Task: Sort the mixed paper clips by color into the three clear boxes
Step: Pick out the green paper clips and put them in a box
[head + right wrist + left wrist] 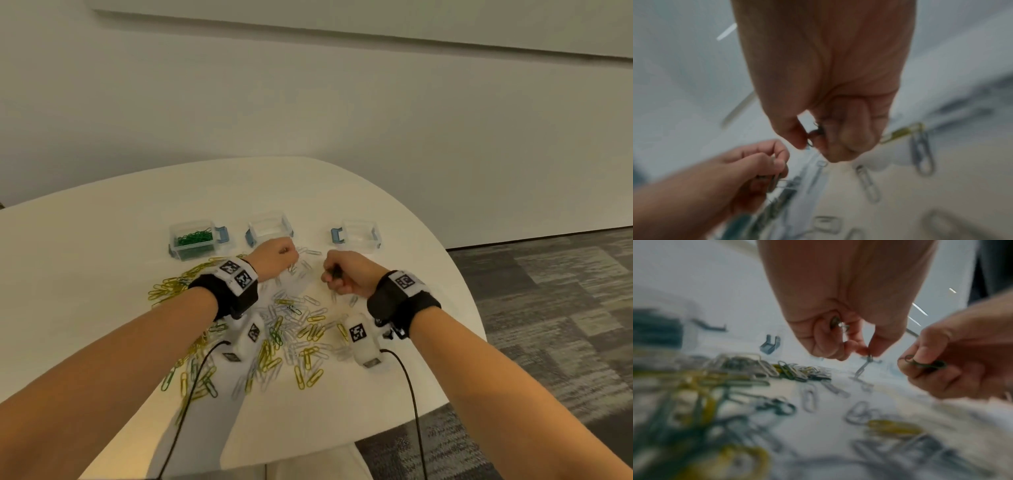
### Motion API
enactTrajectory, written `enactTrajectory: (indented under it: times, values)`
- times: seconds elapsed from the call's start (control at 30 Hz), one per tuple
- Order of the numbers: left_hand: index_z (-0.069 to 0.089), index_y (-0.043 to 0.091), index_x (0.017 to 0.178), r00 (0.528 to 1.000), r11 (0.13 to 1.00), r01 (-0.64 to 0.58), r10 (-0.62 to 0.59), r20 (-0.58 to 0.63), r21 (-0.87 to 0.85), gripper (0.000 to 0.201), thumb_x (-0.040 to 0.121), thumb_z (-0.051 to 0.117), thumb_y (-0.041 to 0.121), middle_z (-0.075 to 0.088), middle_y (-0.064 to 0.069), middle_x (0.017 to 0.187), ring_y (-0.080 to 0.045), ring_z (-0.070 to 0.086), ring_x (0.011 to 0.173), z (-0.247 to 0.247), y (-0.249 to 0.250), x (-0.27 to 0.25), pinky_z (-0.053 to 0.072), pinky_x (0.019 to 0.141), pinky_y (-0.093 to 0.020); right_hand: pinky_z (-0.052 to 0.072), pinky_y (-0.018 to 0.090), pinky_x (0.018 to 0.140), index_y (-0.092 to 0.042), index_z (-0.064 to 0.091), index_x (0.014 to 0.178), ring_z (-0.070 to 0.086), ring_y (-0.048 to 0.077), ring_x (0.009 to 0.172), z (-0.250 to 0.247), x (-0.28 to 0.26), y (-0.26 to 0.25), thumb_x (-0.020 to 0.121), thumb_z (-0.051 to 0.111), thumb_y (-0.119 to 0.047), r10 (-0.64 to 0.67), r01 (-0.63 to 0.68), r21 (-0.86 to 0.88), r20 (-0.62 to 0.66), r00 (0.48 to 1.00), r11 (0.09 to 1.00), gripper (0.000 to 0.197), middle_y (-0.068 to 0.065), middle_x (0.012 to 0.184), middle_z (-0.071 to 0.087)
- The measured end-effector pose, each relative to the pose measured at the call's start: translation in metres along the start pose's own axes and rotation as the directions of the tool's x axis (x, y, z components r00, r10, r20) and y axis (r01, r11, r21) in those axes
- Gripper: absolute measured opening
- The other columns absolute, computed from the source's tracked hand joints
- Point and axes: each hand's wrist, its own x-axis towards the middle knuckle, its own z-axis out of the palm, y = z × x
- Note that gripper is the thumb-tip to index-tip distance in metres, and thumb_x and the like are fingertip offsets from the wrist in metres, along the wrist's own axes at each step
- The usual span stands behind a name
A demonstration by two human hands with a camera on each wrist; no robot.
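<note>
white table [102,240] | paper clips [291,329] between wrists | both hands [274,255] pinching clips — boxes [269,228] beyond

The worktop [394,359] was a white one with a rounded edge, sitting up close to a plain off-white wall [308,113]. A pale strip [342,32] ran across the wall up high, slanting a bit in the wide-angle shot. Off to the right there was carpet [548,308] in a patchwork of grey and darker grey tiles, and it showed again under the near edge of the worktop. Two thin black cables [412,404] trailed across the worktop toward the front. At the bottom, light-coloured trousers [308,469] poked out below the edge.
</note>
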Motion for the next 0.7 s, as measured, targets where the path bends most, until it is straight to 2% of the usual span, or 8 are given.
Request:
enactTrajectory:
  times: [0.03,0.1,0.23,0.33,0.43,0.5,0.57,0.7]
  values:
    - [0.041,0.013,0.074,0.993,0.936,0.115,-0.106,0.046,-0.332,0.019,0.092,0.041,0.009,0.045,-0.003,0.067,-0.011,0.035,0.048,0.0,0.001,-0.006,0.026,0.043,-0.019,0.019,0.019,0.038,-0.015,0.034,0.068,0.03,0.012,0.043,0.002,-0.003,-0.002,0.088,0.036,-0.006,-0.025,0.022,0.164,0.018,1.0,0.986,0.021,0.006,0.064,0.041]
    - [0.034,0.016,0.074,0.948,0.588,0.317,-0.187,0.256,-0.744,0.018,0.091,0.034,0.008,0.042,-0.003,0.065,-0.01,0.029,0.044,-0.002,-0.004,-0.019,0.023,0.038,-0.019,0.016,0.02,0.039,-0.018,0.03,0.066,0.027,0.012,0.043,0.012,-0.01,-0.014,0.084,0.034,0.0,-0.09,0.081,0.208,0.036,0.995,0.975,0.025,0.006,0.065,0.037]
    - [0.043,0.011,0.081,0.898,0.241,0.437,-0.165,0.407,-0.866,0.016,0.087,0.029,0.011,0.045,-0.003,0.066,-0.013,0.037,0.054,-0.011,-0.013,-0.038,0.034,0.043,-0.019,0.025,0.025,0.046,-0.013,0.042,0.067,0.033,0.017,0.054,0.047,-0.021,-0.055,0.083,0.043,0.003,-0.249,0.254,-0.15,0.051,0.967,0.956,0.022,0.01,0.067,0.044]
    - [0.056,0.003,0.095,0.894,0.069,0.434,-0.158,0.42,-0.898,0.031,0.094,0.03,0.019,0.056,-0.011,0.08,-0.018,0.052,0.072,-0.017,-0.015,-0.043,0.053,0.057,-0.023,0.046,0.029,0.066,-0.01,0.061,0.085,0.054,0.018,0.072,0.079,-0.032,-0.08,0.087,0.056,-0.014,-0.314,0.358,-0.68,0.194,0.929,0.64,0.006,0.007,0.086,0.063]
    - [0.056,0.001,0.113,0.887,-0.066,0.426,-0.163,0.431,-0.902,0.036,0.1,0.031,0.024,0.06,-0.018,0.095,-0.023,0.057,0.084,-0.029,-0.022,-0.046,0.058,0.061,-0.031,0.051,0.031,0.088,-0.016,0.064,0.107,0.06,0.018,0.097,0.1,-0.037,-0.093,0.09,0.056,-0.019,-0.316,0.368,-0.852,0.257,0.913,0.373,0.019,0.001,0.111,0.064]
    - [0.054,0.0,0.111,0.864,-0.199,0.423,-0.203,0.46,-0.884,0.034,0.1,0.031,0.022,0.059,-0.021,0.092,-0.024,0.056,0.081,-0.04,-0.026,-0.051,0.056,0.053,-0.031,0.049,0.032,0.091,-0.019,0.064,0.111,0.058,0.018,0.103,0.104,-0.037,-0.097,0.089,0.053,-0.011,-0.381,0.412,-0.834,0.27,0.884,0.366,0.025,0.001,0.117,0.061]
    - [0.055,-0.001,0.096,0.856,-0.266,0.395,-0.241,0.457,-0.879,0.035,0.101,0.028,0.021,0.059,-0.022,0.079,-0.022,0.053,0.074,-0.054,-0.027,-0.056,0.053,0.047,-0.027,0.05,0.031,0.089,-0.018,0.065,0.108,0.059,0.018,0.101,0.101,-0.032,-0.1,0.088,0.051,-0.006,-0.481,0.447,-0.765,0.207,0.852,0.463,0.028,0.002,0.113,0.061]
    - [0.051,0.003,0.082,0.912,-0.24,0.165,-0.332,0.241,-0.957,0.032,0.101,0.027,0.016,0.049,-0.01,0.07,-0.015,0.04,0.057,-0.094,-0.03,-0.049,0.04,0.044,-0.024,0.05,0.03,0.082,-0.018,0.066,0.098,0.059,0.018,0.095,0.092,-0.017,-0.093,0.089,0.051,-0.007,-0.556,0.459,-0.631,0.051,0.83,0.626,0.021,0.001,0.104,0.063]
